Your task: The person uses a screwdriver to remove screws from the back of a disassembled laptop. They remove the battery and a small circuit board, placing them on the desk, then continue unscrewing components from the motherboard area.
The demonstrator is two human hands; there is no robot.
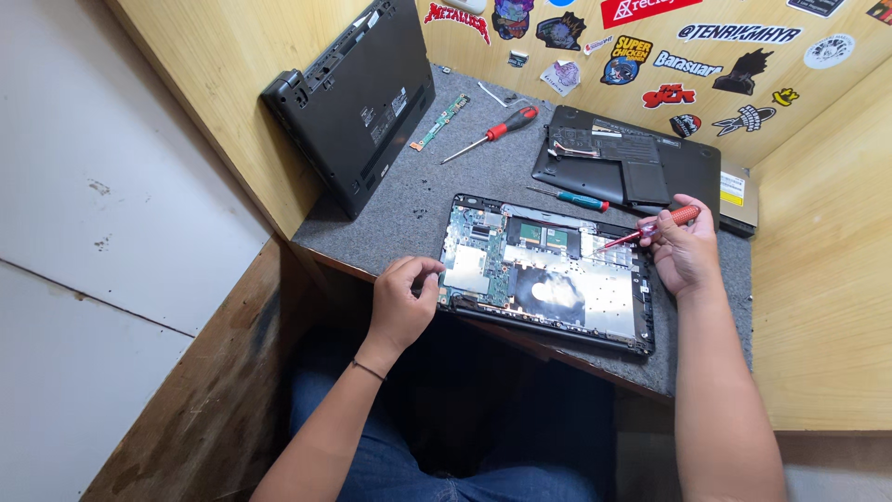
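The scene is bright and evenly lit from above, with soft, short shadows. A pale glare sits on the silver plate of the opened laptop (548, 270). Focus is sharp throughout, without motion blur. The wide lens bends the wooden walls (818, 279) near the edges.

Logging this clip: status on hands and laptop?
Left hand steadies opened laptop at its edge. Right hand holds red screwdriver, tip over the board. Nothing blocking.
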